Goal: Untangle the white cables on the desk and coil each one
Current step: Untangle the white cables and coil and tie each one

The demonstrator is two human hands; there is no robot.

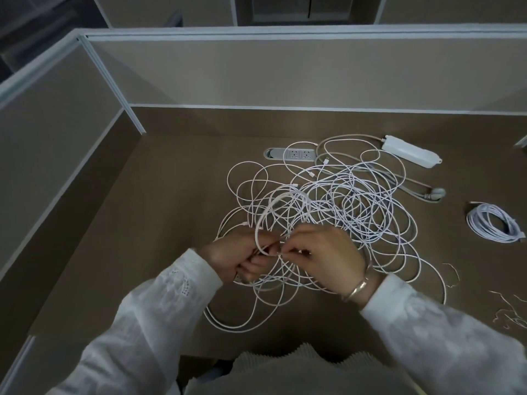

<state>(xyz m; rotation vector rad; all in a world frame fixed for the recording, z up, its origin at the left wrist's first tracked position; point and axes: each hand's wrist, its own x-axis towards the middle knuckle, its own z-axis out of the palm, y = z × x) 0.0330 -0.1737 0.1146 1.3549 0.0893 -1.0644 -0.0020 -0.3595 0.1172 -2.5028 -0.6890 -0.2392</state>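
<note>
1. Head view: left hand (242, 259) grips a raised loop of thin white cable (273, 212); right hand (322, 253) pinches its strand, likely to build a coil.
2. Tangled white cable heap (350, 206) sprawls just behind both hands on the brown desk (142, 252); right of that heap lies one finished white coil (494, 222).

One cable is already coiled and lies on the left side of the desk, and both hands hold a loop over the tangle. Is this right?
Not quite. The coiled cable lies on the right side of the desk, as the head view shows. The rest holds: left hand and right hand hold a loop over the tangle.
</note>
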